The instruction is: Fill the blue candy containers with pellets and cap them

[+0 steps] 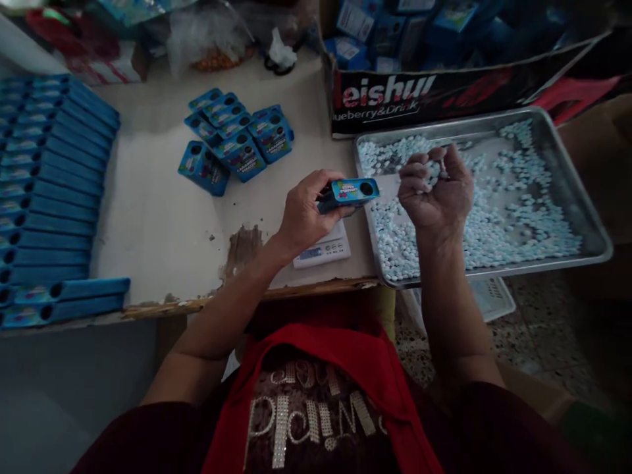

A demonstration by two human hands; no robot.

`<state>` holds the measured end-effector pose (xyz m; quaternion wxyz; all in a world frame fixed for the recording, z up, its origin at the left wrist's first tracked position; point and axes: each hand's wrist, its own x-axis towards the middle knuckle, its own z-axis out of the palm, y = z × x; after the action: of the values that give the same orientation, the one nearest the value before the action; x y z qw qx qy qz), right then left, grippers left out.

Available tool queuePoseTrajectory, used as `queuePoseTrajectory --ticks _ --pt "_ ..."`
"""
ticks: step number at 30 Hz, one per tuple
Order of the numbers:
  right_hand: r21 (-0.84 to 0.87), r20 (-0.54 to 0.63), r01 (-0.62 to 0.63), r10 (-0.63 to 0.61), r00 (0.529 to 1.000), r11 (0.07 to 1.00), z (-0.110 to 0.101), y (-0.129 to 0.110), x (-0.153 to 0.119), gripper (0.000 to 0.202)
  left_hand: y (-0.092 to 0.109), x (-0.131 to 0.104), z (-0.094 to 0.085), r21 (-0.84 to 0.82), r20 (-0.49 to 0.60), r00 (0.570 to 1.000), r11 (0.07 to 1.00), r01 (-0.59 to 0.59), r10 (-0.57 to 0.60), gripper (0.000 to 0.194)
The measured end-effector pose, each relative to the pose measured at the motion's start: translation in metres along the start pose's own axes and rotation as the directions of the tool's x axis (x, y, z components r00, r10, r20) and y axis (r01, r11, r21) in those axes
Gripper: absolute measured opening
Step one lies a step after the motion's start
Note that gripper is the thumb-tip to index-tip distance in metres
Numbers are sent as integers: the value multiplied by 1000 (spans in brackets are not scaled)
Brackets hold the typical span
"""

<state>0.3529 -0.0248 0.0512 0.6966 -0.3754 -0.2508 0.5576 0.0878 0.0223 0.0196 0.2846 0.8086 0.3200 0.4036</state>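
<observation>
My left hand [309,210] grips a small blue candy box [353,191] labelled "Caramelo", held on its side above a white digital scale [326,250]. A pale flap [388,184] sticks out from the box's right end, toward my other hand. My right hand [439,187] is turned palm up with curled, powder-dusted fingers, cupping several small pale-blue candies [434,172]. It is over a metal tray [494,266] of loose candies [523,197], spread unevenly across the bottom. The inside of the box is hidden from view.
Rows of blue boxes [54,191] stand packed at the left, with a loose group of boxes [239,141] mid-table. Behind the tray is a black carton [385,99] full of blue boxes. A clear plastic bag [212,39] lies at the back. The wooden table edge [296,288] is chipped.
</observation>
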Motion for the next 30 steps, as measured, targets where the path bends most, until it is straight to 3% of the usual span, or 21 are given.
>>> queuePoseTrajectory --ticks 3,5,9,15,20,23,27,30 --pt "76 -83 102 -96 992 992 25 -11 -5 45 16 13 23 1 38 999 1000 -30 30 45" --pt "-5 -137 156 -155 978 988 31 -14 -5 49 23 20 40 -15 49 998 999 -35 36 46" --pt "-266 -214 165 -226 950 950 20 -8 -4 60 29 28 71 -33 45 998 999 -34 35 49" --pt "-321 -256 339 -425 868 884 -2 -4 -3 62 37 34 93 19 67 995 997 -76 74 49" --pt "-246 -354 237 -315 881 940 2 -14 -7 54 36 36 101 8 58 995 997 -83 82 48" --pt "-197 -339 231 -287 896 953 -1 -24 -12 50 28 38 112 -79 33 997 994 -72 75 50" --pt "-22 -362 291 -278 890 957 -29 -38 -8 40 14 33 119 -334 -8 1000 943 7 -10 48" --pt "37 -445 195 -159 881 980 -62 -38 2 27 6 21 97 -468 -34 993 879 86 -116 44"
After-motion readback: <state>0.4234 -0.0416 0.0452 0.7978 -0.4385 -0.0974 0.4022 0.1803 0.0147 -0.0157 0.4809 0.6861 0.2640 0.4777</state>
